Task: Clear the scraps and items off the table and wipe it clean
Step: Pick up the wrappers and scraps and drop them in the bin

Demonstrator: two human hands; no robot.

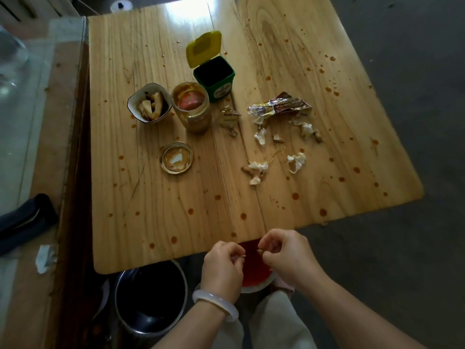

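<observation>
Half hidden behind left hand and right hand at 6 o'clock: bowl of red liquid, far rim cut off by table edge. Fingertips of each pinched on scrap bits too small to identify. Bin at 7 o'clock, contents too dark to tell. At 11 o'clock: dish of food pieces, open smeared jar, green tub, lid up. Peels, wrapper at 1 o'clock.
</observation>
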